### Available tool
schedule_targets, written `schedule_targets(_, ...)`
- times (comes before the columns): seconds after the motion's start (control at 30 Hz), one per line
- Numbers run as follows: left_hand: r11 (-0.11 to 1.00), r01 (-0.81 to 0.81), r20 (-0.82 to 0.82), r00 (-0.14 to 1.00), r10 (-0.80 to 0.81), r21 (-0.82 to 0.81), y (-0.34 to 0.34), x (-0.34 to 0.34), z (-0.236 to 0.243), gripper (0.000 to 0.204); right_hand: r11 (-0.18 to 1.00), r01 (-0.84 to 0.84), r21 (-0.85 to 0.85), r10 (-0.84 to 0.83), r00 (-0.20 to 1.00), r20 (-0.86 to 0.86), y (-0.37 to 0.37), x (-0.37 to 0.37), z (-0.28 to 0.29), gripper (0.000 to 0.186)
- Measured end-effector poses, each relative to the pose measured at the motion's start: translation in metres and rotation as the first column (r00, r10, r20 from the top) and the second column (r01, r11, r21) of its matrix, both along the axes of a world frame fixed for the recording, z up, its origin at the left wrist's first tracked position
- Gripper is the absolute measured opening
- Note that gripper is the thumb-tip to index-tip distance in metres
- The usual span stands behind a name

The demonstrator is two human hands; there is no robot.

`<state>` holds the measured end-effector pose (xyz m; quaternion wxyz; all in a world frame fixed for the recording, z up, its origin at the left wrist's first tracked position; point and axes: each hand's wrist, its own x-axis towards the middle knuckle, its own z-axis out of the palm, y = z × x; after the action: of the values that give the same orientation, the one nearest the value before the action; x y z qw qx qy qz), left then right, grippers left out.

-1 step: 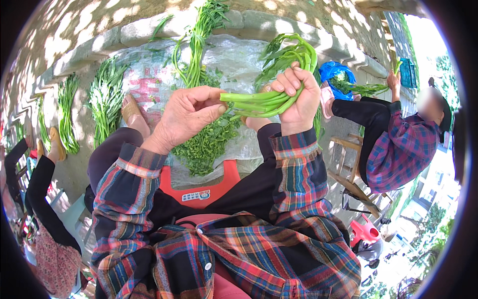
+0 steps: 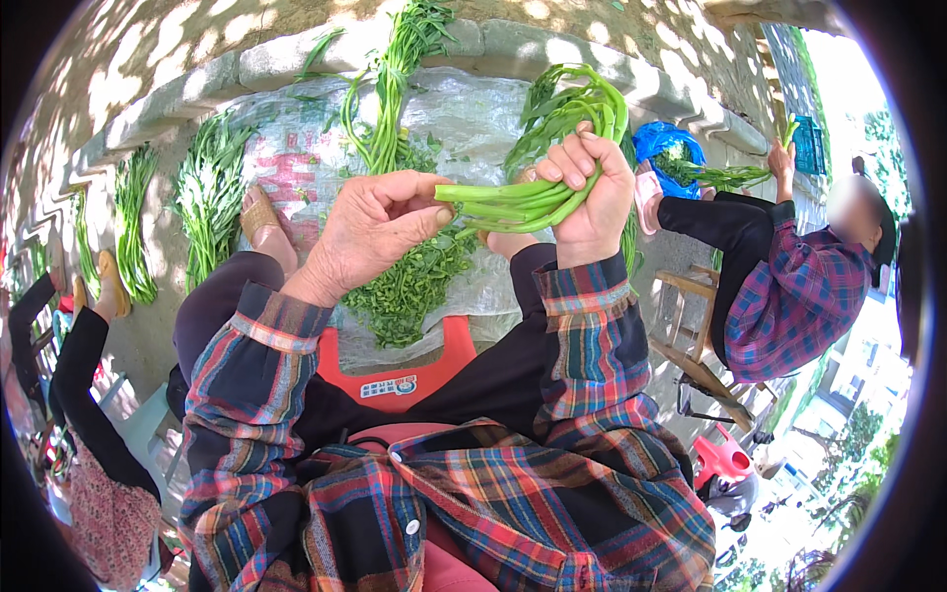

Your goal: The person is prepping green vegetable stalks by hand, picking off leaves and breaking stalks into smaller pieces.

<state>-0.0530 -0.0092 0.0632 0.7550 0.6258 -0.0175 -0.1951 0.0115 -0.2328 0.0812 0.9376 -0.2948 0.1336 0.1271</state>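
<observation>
Hardly anything has shifted, so the work stands unchanged: the right hand (image 2: 595, 189) stays wrapped around a bent bundle of leafy green stems (image 2: 513, 206). At its left end, the left hand (image 2: 383, 221) is nearly closed; whether it pinches a stem, I can't tell.

Stone kerb (image 2: 212, 87), curved across the top. Blue plastic bag (image 2: 649, 143), open. Teal crate (image 2: 809, 148), right. Seated co-worker (image 2: 794, 306), plaid shirt. Wooden chair (image 2: 705, 375), beside co-worker. Red plastic stool (image 2: 728, 459), lower right.
</observation>
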Motion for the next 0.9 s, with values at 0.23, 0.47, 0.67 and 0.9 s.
schedule_targets(0.23,0.996,-0.087,0.027,0.996,0.088,-0.027,-0.004,-0.003,0.001,0.016,1.000,-0.009,-0.026,0.008,0.999,-0.038,0.008,-0.001,0.003,0.008)
schedule_targets(0.47,0.963,-0.103,0.410,0.912,-0.008,0.248,-0.003,-0.001,0.003,0.012,0.998,-0.006,-0.059,0.003,0.999,-0.051,0.009,-0.001,0.002,0.008)
schedule_targets(0.67,0.965,-0.124,0.486,0.874,-0.004,0.230,-0.002,-0.001,0.002,0.012,0.999,-0.016,-0.049,0.013,0.999,-0.049,0.009,-0.001,0.002,0.008)
schedule_targets(0.9,0.980,-0.130,0.412,0.909,0.057,0.152,-0.004,-0.003,0.004,0.012,0.998,-0.027,-0.063,0.023,0.998,-0.062,0.012,-0.003,0.004,0.007)
